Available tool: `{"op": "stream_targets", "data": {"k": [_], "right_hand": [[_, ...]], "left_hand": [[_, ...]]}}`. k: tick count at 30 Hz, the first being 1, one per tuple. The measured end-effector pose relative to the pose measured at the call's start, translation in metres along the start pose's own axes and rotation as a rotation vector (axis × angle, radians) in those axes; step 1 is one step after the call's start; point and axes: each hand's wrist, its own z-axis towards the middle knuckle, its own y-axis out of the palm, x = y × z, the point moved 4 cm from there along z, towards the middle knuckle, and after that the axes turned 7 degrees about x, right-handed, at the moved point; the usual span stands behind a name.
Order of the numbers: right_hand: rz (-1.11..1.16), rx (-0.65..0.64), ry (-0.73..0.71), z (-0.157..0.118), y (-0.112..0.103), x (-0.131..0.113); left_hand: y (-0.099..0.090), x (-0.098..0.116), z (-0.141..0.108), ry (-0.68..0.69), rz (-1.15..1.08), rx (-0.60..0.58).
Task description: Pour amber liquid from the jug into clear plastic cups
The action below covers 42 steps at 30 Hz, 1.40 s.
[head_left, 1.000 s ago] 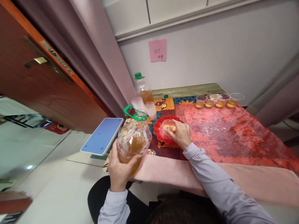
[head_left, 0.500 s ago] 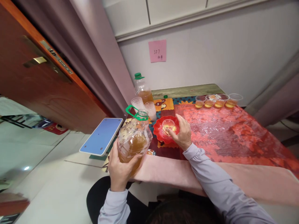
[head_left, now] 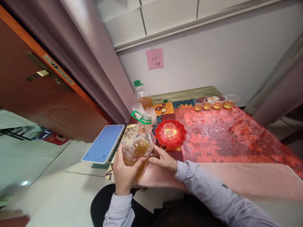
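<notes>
The left hand (head_left: 125,175) is closed around the near left side of a large clear plastic bottle with amber liquid (head_left: 139,148); its thumb lies across the front and the fingers go behind. The right hand (head_left: 164,159) is half open at the right side of this same bottle, with the thumb apart from the forefinger; whether it has hold of the bottle, I cannot tell. The bottle is at the near left part of the bench (head_left: 213,135), with a green plastic carrying loop (head_left: 136,115) around its uncapped neck.

Just beyond the right hand is a red scalloped bowl (head_left: 182,134) with a gold-coloured design, and a clear plastic cup (head_left: 169,127) stands inside it. Behind the bottle there are stacked translucent cups (head_left: 151,112), and farther a second clear bottle (head_left: 145,101) with a green top. Four clear cups of yellowish drink (head_left: 228,103) stand in a row at the far right.

On the wall, a pink square paper (head_left: 155,59) carries the handwritten number "357"; the small characters under it I cannot read with certainty.

Both forearms, in pale lilac-grey sleeves, reach from the near side. The left one rises rather straight with the wrist upright, while the right one comes slanting from the near right, palm turned toward the bottle.
</notes>
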Motion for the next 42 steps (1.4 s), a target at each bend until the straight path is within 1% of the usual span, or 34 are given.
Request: {"op": "stream_targets", "data": {"k": [4, 7, 11, 13, 17, 21, 24, 28, 31, 38, 42], "right_hand": [[0.056, -0.002, 0.057, 0.0, -0.007, 0.013], [0.067, 0.015, 0.032, 0.001, -0.009, 0.017], [0.127, 0.09, 0.013, 0.0, -0.009, 0.022], [0.137, 0.119, 0.025, -0.001, -0.01, 0.023], [0.146, 0.136, 0.066, -0.003, -0.013, 0.021], [0.193, 0.151, 0.117, -0.007, -0.014, 0.019], [0.234, 0.141, 0.172, -0.009, -0.01, 0.023], [0.334, 0.096, 0.253, -0.01, -0.004, 0.034], [0.407, 0.075, 0.291, -0.011, 0.0, 0.04], [0.479, 0.083, 0.328, -0.012, 0.004, 0.043], [0.474, 0.054, 0.321, -0.011, 0.004, 0.042]], "left_hand": [[0.004, 0.004, 0.003, 0.017, 0.009, -0.024], [0.008, 0.012, 0.005, 0.07, 0.018, -0.036], [0.013, 0.022, 0.008, 0.133, 0.043, -0.07], [0.016, 0.025, 0.009, 0.155, 0.058, -0.083], [0.018, 0.028, 0.011, 0.189, 0.085, -0.083], [0.019, 0.03, 0.012, 0.188, 0.103, -0.098], [0.017, 0.03, 0.014, 0.176, 0.118, -0.127], [0.014, 0.027, 0.016, 0.16, 0.168, -0.173], [0.013, 0.025, 0.016, 0.174, 0.196, -0.2], [0.01, 0.028, 0.017, 0.2, 0.25, -0.258], [0.008, 0.033, 0.021, 0.189, 0.266, -0.3]]}}
